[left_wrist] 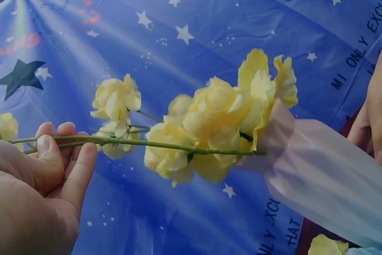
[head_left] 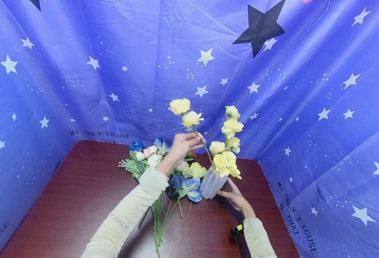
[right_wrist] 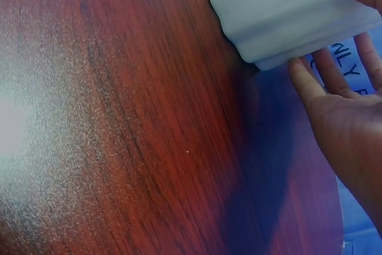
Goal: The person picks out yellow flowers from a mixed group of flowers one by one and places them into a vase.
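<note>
My left hand (head_left: pixel 184 145) pinches the green stem (left_wrist: pixel 143 143) of a yellow flower (head_left: pixel 192 118) with two blooms, held up to the left of the vase. The stem's lower end reaches the mouth of a pale, fluted vase (head_left: pixel 212 184), where the tip is hidden. Several yellow blooms (head_left: pixel 231 126) rise from that vase, some hanging over its rim. My right hand (head_left: pixel 236 197) holds the vase low on its right side. In the right wrist view, the thumb lies on one face of the vase (right_wrist: pixel 280 16) and the fingertips touch the other.
Left of the vase lies a pile of flowers: a blue and yellow bloom (head_left: pixel 190 186), a pale yellow one (head_left: pixel 197 170), white buds (head_left: pixel 140 156) and a blue rose (head_left: pixel 137 146). Their green stems (head_left: pixel 157 218) point toward the front of the dark red table (head_left: pixel 63 200). Starry blue cloth (head_left: pixel 137 71) surrounds it.
</note>
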{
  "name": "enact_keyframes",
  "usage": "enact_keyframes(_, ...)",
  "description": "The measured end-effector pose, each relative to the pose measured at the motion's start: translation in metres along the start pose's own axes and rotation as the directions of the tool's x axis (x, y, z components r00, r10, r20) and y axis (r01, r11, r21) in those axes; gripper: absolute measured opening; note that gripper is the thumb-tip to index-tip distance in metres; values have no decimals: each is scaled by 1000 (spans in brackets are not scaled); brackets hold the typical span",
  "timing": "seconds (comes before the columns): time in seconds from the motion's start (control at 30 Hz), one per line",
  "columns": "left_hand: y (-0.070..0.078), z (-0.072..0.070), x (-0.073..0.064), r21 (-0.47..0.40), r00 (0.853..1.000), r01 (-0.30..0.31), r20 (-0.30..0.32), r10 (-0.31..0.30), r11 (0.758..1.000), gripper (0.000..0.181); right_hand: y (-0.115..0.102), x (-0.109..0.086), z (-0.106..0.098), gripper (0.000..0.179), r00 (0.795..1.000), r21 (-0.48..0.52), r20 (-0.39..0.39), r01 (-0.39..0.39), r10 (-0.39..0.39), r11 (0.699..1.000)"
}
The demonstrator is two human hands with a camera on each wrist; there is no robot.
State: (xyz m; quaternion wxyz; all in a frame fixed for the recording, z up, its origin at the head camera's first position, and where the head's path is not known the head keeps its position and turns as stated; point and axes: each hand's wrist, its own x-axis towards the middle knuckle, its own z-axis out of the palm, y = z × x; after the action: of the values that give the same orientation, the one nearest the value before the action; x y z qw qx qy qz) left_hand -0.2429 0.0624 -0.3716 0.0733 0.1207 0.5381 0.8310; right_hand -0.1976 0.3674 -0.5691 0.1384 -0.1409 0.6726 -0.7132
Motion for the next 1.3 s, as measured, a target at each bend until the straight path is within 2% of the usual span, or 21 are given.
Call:
enact_keyframes(0.13, 4, 4, 0, -9, 1000, -21, 13, 21, 1000, 20, 0, 0, 1, 72, 1000, 2, 3, 7, -7, 1000)
enact_keyframes(0.3, 7, 8, 0, -7, 998, -53, 15, 53, 999, 18, 0, 0, 2, 70, 999, 4, -30, -13, 13, 1000)
enact_keyframes(0.5, 7, 13, 1, 32, 997, -68, 25, 67, 997, 20, 0, 1, 2, 71, 998, 1, -48, -26, 26, 1000)
enact_keyframes(1.0, -9, 20, 1, 96, 997, -38, 65, 32, 995, 17, 1, -1, -1, 75, 1000, -19, -10, -4, 4, 1000)
enact_keyframes(1.3, -23, 25, 3, 129, 993, -37, 115, 22, 991, 17, -1, 2, -1, 76, 999, -34, 6, 37, -37, 999)
